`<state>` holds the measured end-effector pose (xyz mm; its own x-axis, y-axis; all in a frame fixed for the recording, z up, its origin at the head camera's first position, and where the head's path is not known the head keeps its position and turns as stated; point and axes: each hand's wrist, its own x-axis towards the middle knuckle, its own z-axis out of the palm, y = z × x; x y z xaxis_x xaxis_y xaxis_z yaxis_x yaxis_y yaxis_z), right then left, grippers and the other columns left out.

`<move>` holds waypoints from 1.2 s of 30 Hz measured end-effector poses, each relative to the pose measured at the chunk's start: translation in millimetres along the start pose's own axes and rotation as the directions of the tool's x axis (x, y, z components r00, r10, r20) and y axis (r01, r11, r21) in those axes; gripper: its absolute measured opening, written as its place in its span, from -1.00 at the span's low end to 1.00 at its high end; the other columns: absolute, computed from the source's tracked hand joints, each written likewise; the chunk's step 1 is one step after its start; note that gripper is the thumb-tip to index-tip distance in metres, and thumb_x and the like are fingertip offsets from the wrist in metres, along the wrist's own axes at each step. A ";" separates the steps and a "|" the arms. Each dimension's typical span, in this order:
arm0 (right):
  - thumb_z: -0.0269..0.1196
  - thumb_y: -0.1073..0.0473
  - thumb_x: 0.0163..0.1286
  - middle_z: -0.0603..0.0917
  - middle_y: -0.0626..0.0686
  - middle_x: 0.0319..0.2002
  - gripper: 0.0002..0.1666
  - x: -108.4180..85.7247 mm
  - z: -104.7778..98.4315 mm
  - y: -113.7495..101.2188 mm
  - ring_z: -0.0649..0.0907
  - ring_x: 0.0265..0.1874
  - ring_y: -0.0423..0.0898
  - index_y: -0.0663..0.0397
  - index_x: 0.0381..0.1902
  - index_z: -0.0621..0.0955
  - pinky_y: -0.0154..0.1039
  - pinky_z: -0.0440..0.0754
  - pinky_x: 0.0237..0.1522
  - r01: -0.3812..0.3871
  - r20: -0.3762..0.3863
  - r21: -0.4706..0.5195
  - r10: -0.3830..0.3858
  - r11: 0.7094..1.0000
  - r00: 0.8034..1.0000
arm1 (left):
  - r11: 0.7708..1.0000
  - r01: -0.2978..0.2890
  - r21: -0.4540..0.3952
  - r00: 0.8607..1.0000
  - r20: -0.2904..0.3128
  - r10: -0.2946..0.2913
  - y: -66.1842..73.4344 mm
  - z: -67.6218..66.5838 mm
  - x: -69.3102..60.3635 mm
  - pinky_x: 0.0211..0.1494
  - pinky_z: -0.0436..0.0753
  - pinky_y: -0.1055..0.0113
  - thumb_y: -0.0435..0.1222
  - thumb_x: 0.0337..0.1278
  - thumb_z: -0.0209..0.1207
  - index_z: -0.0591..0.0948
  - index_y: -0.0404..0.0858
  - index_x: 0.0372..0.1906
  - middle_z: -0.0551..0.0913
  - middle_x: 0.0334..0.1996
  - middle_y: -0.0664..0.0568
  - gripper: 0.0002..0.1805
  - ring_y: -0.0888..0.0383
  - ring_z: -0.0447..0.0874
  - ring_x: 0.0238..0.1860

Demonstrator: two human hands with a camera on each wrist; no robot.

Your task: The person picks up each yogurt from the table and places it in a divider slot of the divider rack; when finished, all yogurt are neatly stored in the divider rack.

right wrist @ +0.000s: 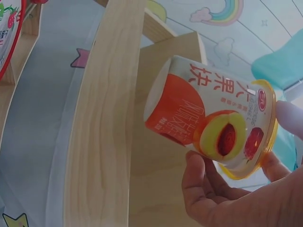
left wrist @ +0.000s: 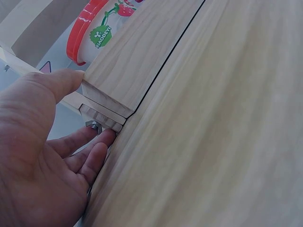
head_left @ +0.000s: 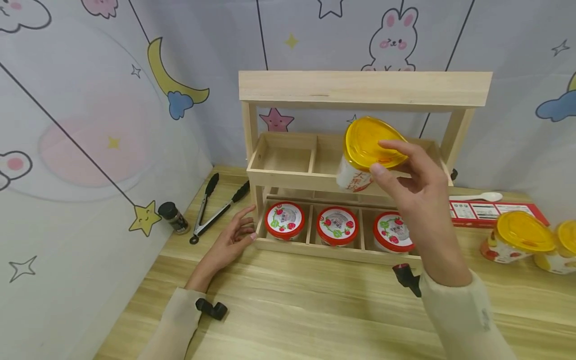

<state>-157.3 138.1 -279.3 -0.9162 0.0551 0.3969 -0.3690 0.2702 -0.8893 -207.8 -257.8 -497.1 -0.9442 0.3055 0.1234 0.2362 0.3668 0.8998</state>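
Observation:
A cup with a yellow lid (head_left: 366,142) is held tilted in my right hand (head_left: 420,192), in front of the upper tier of a wooden shelf (head_left: 288,176). The right wrist view shows peach artwork on the cup (right wrist: 208,113), with the fingers and thumb of my right hand (right wrist: 232,194) around its lid end. My left hand (head_left: 227,247) is at the lower left corner of the shelf; in the left wrist view the thumb of that hand (left wrist: 47,142) touches the wooden corner and its fingers lie beside the shelf's side. Three red-lidded cups (head_left: 285,220) sit in separate lower compartments.
Metal tongs (head_left: 211,215) and a dark-capped jar (head_left: 173,218) lie left of the shelf. On the right are two more yellow-lidded cups (head_left: 517,237), a red and white box (head_left: 490,213) and a white spoon (head_left: 481,197). A patterned cloth (head_left: 90,125) hangs at the left and behind.

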 end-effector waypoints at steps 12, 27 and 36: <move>0.34 -0.09 0.56 0.66 -0.12 0.28 -0.52 12.7 17.0 5.1 0.61 0.16 -0.09 -0.38 0.38 0.63 -0.42 0.61 0.08 0.013 0.032 -0.005 -0.013 1.000 0.999 | 1.000 -0.001 0.006 1.000 0.000 0.001 0.5 0.9 -0.8 0.40 0.58 0.01 -0.29 0.58 0.22 0.15 0.16 0.73 0.38 0.56 -0.38 -0.18 -0.31 0.58 0.42; 0.37 -0.06 0.53 0.66 -0.10 0.23 -0.51 27.9 35.5 7.5 0.61 0.10 -0.04 -0.32 0.37 0.65 -0.40 0.62 0.04 0.053 0.075 0.011 -0.053 0.999 0.996 | 1.000 -0.001 0.005 1.000 -0.005 0.001 -0.5 0.0 -0.6 0.41 0.57 -0.07 -0.29 0.58 0.22 0.15 0.17 0.73 0.39 0.56 -0.36 -0.18 -0.30 0.59 0.42; 0.38 -0.04 0.52 0.68 -0.09 0.24 -0.53 35.1 49.1 4.8 0.67 0.09 -0.08 -0.30 0.35 0.66 -0.36 0.63 0.06 0.071 0.115 0.043 -0.076 0.997 0.991 | 1.000 -0.008 -0.003 1.000 0.001 0.008 0.2 0.0 0.0 0.42 0.53 -0.23 -0.30 0.58 0.21 0.14 0.15 0.73 0.38 0.56 -0.39 -0.18 -0.32 0.58 0.41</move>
<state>-198.9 94.1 -280.9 -0.8975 -0.0761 0.4343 -0.4396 0.2319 -0.8678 -207.7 -257.8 -497.0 -0.9420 0.3092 0.1303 0.2433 0.3621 0.8998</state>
